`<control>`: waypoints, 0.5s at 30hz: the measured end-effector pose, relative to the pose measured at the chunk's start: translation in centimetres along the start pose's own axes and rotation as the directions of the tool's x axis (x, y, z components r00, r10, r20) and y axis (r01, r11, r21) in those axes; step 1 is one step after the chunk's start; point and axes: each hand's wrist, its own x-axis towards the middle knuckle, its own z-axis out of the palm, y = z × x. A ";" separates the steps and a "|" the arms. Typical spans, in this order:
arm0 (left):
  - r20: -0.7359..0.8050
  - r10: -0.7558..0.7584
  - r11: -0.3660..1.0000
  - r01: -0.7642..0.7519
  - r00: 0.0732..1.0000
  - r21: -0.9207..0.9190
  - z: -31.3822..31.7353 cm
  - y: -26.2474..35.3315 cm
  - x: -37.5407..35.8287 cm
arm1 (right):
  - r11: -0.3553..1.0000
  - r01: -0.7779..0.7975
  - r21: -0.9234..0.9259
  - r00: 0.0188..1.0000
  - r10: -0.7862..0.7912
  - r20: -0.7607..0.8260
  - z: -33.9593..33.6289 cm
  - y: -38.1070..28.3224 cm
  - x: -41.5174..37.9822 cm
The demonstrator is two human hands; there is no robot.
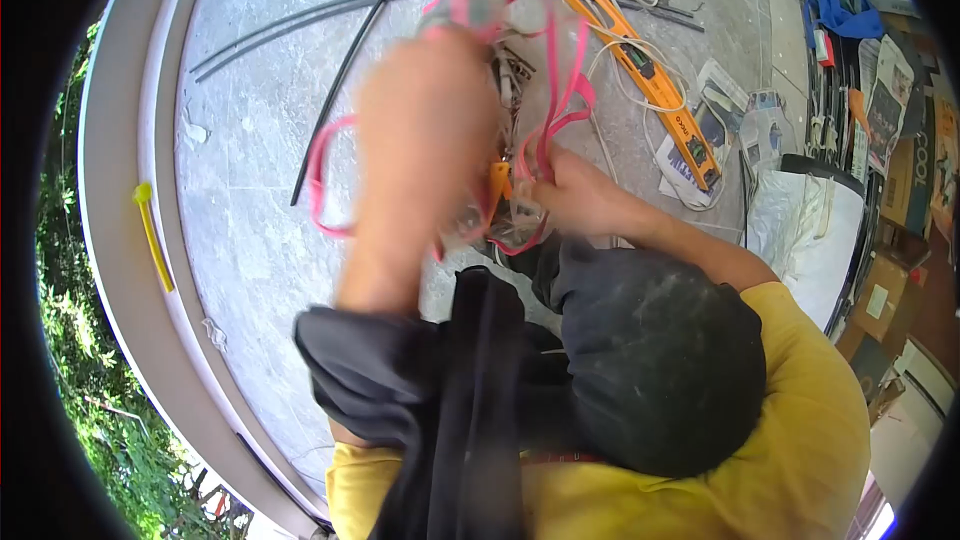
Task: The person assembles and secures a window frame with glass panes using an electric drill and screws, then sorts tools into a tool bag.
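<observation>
A clear plastic bag [515,210] with pink edging and pink straps lies open between my knees, with metal pieces and an orange item [499,180] inside. My right hand [575,190] pinches its pink-edged rim on the right side. Over the bag's left part is my left hand [430,105], closed in a fist and smeared by motion. A blurred pink-and-grey object [472,5] shows just beyond its knuckles; I cannot tell what the fist grips. One pink strap loops out to the left under my forearm.
An orange spirit level [640,70] lies at upper right, with white cord [665,105] across it. Dark thin tubes [300,28] cross the grey tiled floor. Newspaper [690,155], a white roll [815,230] and cardboard boxes [885,285] line the right; a yellow tool [153,235] rests on the left ledge.
</observation>
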 end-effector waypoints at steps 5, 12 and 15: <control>-0.083 0.226 0.951 -0.238 0.971 -0.199 5.3 2.1 -3.4 | 0.972 0.012 0.236 1.000 -0.006 -0.025 -1.8 1.4 -1.6; -0.107 -0.257 0.884 0.189 0.960 -0.427 3.3 -5.5 -1.1 | 0.842 -0.186 0.507 0.975 0.222 -0.009 -1.1 3.0 -4.9; -0.191 -0.316 0.852 0.190 0.929 -0.488 4.3 -8.4 -3.5 | 0.935 -0.149 0.321 0.985 0.171 -0.040 -1.7 2.2 -5.2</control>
